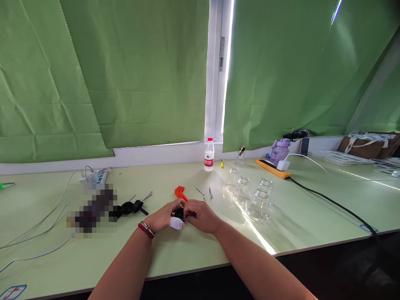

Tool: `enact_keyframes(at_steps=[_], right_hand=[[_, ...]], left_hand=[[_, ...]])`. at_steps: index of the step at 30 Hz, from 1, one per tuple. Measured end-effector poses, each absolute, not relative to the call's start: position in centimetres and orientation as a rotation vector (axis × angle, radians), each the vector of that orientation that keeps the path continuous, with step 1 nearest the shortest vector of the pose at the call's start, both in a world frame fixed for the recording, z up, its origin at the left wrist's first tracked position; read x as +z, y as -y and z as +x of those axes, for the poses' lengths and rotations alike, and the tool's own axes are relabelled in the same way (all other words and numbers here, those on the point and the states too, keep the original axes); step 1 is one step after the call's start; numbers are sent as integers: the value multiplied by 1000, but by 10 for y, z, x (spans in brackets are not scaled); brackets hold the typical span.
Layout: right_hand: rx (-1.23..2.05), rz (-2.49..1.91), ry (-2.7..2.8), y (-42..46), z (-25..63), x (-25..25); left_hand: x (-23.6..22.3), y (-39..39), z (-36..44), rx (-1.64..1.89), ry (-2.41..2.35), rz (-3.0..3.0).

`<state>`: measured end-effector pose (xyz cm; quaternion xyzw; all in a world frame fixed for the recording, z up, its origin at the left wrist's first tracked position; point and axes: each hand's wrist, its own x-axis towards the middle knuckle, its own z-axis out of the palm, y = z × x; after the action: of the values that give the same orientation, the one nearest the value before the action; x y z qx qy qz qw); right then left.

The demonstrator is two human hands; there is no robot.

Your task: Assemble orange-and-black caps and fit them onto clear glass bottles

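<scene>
My left hand (164, 217) and my right hand (201, 216) meet over the pale green table (193, 254), both closed on a small black part (179, 213) held between their fingertips. A white bandage wraps my left thumb and a red band sits on that wrist. Just beyond the hands lies an orange angled piece (180, 193). Two loose screws (204, 193) rest to its right. Left of my hands lie black knobs with metal shafts (131, 206).
Several clear glass jars (250, 193) stand right of my hands. A water bottle (209, 154) stands at the back by the window. An orange power strip (273, 168) with a black cable, a purple bottle (279, 151) and a white power strip (93, 177) with cables also lie here.
</scene>
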<state>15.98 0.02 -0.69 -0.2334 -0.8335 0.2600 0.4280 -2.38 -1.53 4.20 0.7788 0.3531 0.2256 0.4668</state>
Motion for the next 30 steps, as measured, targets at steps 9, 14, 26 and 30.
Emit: enact_keyframes(at_steps=[9,14,26,30], right_hand=[[654,-582,2081,0,160,-7],[655,-588,2085,0,160,-6],[670,-602,2067,0,160,-6],[696,-609,2064,1,160,-5]], left_hand=[[40,14,-25,562,-864,1903],[38,12,-26,559,-858,1901],[39,14,-25,565,-872,1888],[38,13,-25,554,-877,1908]])
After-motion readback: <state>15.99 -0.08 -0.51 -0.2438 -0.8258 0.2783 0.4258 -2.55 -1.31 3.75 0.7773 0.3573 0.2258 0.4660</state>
